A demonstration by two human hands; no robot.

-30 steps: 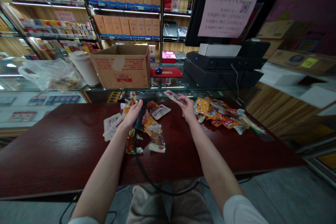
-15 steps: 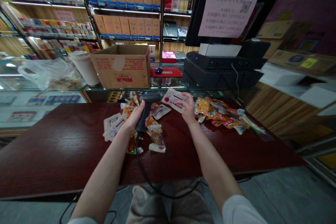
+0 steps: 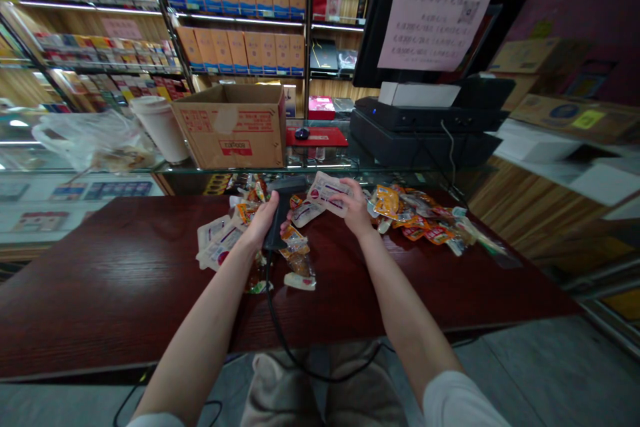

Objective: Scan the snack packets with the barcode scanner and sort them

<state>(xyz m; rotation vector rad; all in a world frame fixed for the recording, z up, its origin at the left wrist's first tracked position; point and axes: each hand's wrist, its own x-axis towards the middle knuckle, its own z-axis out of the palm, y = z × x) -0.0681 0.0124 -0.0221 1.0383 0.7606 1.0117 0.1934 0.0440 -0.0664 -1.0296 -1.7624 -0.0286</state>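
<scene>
My left hand [image 3: 265, 219] is wrapped round the handle of a black barcode scanner [image 3: 278, 230], whose head points right and whose cable loops down past the table edge. My right hand [image 3: 356, 211] pinches a white snack packet [image 3: 326, 193] with purple and red print, held just right of the scanner's head. Beneath it lies another white packet [image 3: 307, 212]. Several packets are spread around and under my left hand, among them white packets [image 3: 216, 240] at its left and an orange-and-clear packet [image 3: 299, 250] at its right.
A pile of orange and red snack packets [image 3: 417, 217] lies on the dark red table [image 3: 120, 280] at right. Behind stand an open cardboard box [image 3: 235, 133], a white cup [image 3: 159, 128], a plastic bag [image 3: 95, 140], a mouse [image 3: 301, 134] and a black cash register [image 3: 425, 133].
The white packet in my right hand has shifted slightly left and down, nearer the scanner. My left hand with the scanner has moved a little to the right.
</scene>
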